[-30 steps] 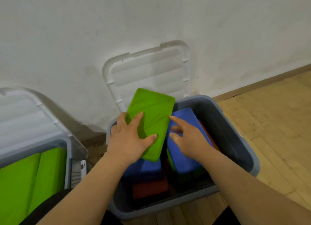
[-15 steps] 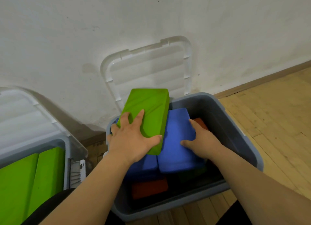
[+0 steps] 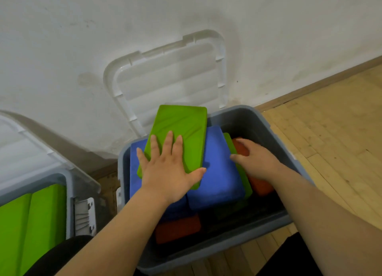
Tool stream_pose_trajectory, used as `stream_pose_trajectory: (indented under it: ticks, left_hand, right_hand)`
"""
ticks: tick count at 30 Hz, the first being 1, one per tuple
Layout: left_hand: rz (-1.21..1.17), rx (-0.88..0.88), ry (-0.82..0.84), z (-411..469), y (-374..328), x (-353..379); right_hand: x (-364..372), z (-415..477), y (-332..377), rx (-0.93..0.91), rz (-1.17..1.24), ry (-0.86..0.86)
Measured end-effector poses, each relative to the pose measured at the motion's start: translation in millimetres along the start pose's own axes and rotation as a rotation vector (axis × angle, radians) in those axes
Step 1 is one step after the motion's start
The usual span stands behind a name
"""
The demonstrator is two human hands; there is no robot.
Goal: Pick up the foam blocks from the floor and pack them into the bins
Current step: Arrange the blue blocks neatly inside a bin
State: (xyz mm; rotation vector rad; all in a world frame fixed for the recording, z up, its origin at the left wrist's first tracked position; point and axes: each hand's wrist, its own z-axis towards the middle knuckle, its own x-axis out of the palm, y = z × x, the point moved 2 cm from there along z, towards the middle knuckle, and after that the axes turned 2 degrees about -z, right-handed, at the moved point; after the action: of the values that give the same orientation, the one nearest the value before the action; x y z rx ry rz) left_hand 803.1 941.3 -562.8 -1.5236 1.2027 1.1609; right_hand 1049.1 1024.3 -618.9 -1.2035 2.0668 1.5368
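One green block [image 3: 182, 129] overhangs bin [image 3: 231, 110] far rim.

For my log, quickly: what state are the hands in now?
Left hand: open, flat on the green rectangular foam block.
Right hand: cannot be told; fingertips hidden in the grey plastic bin.

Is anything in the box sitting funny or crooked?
Yes. The top green block lies slanted across the blue blocks in the grey bin, its far end poking above the rim. The left hand presses flat on it. The other blocks sit lower inside.
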Motion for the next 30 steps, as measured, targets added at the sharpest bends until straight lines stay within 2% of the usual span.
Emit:
stream_pose_trajectory:
  ticks: [3, 6, 11, 18, 22, 30]
  left_hand:
    - [-0.027, 0.017, -0.033, 7.7, 3.1, 3.9]
    - [-0.027, 0.023, -0.028, 11.7, 5.8, 3.7]
    - [-0.025, 0.017, 0.019, 12.6, 3.4, 0.7]
    - [-0.009, 0.033, 0.102, 14.6, 4.9, -12.6]
    - [0.014, 0.031, 0.035, 13.6, 11.4, -28.6]
    - [0.002, 0.009, 0.06, 22.9, 18.0, -6.6]
  right_hand:
    - [7.5, 8.7, -13.4, 0.095, -0.027, 0.008]
    - [24.2, 16.0, -20.5, 0.149, 0.171, 0.091]
    - [31.7, 26.7, -18.7, 0.14, 0.407, 0.077]
    - [31.2, 24.8, -16.7, 0.04, 0.383, 0.113]
    - [35.5, 23.7, -7.1, -0.027, 0.373, 0.138]
    - [39.4, 36.1, -14.6, -0.014, 0.413, 0.162]
